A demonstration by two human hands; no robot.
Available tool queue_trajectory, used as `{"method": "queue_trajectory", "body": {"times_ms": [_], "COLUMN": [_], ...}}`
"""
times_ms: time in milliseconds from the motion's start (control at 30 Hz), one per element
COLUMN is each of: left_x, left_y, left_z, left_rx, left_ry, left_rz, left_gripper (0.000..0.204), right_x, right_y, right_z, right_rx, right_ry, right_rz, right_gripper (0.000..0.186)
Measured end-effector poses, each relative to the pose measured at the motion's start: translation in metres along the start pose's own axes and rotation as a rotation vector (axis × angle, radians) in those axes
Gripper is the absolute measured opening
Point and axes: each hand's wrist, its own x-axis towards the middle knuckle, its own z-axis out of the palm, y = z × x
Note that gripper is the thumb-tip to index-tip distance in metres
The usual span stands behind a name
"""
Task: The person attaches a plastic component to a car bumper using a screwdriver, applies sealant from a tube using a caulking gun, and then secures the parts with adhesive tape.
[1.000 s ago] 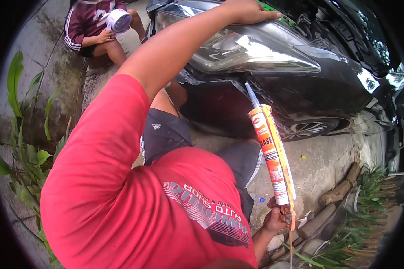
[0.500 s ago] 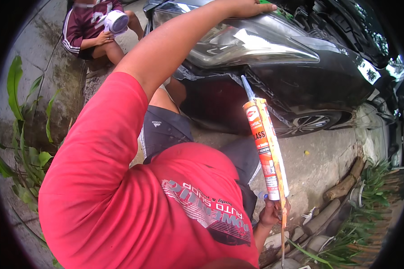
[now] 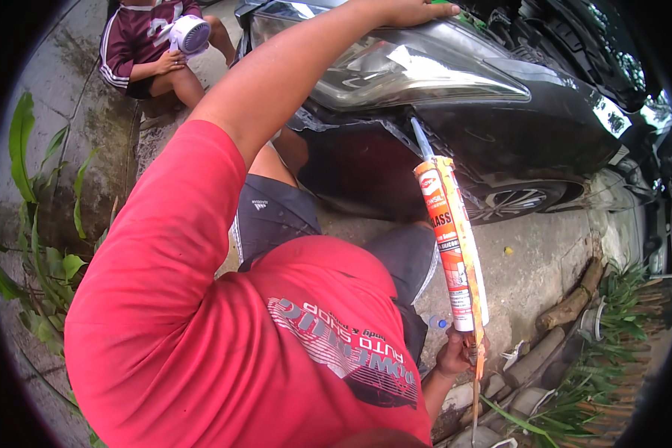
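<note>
My left hand lies flat over the top edge of the car's clear headlight, fingers stretched out. My right hand, low on the right, is closed round the handle end of an orange caulking gun. An orange and white sealant cartridge sits in the gun. Its pale tapered nozzle points up at the gap below the headlight, beside the black fender. Whether the tip touches the car, I cannot tell. The trigger is mostly hidden by my fingers.
The front wheel is behind the cartridge. A person sits at the far left holding a small white fan. Logs and grass line the right side. Leafy plants stand at the left.
The caulking gun has shifted a little to the right, and its nozzle tip has come closer to the headlight's lower edge. My left hand has stayed in place.
</note>
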Motion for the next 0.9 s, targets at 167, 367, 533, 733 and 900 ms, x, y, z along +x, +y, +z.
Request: {"method": "queue_trajectory", "body": {"times_ms": [167,367,533,733,900], "left_x": [-0.004,-0.001,-0.016,-0.001,0.001], "left_y": [0.003,0.0,0.003,0.003,0.002], "left_z": [-0.006,-0.001,-0.016,-0.004,0.0], "left_rx": [-0.009,-0.014,-0.045,-0.01,-0.012], "left_ry": [-0.033,-0.009,-0.038,-0.039,-0.02], "left_rz": [-0.005,-0.006,0.044,-0.007,0.001], "left_gripper": [0.089,0.088,0.089,0.091,0.092], "right_x": [0.003,0.009,0.004,0.005,-0.011], "right_y": [-0.005,-0.013,-0.01,-0.014,0.005], "right_z": [0.002,-0.002,-0.005,-0.003,-0.012], "right_rx": [-0.042,-0.113,-0.098,-0.104,-0.045], "right_ry": [0.024,-0.006,0.0,0.033,0.013], "right_rz": [-0.04,-0.059,-0.049,-0.033,0.027], "right_gripper": [0.052,0.052,0.052,0.051,0.053]}}
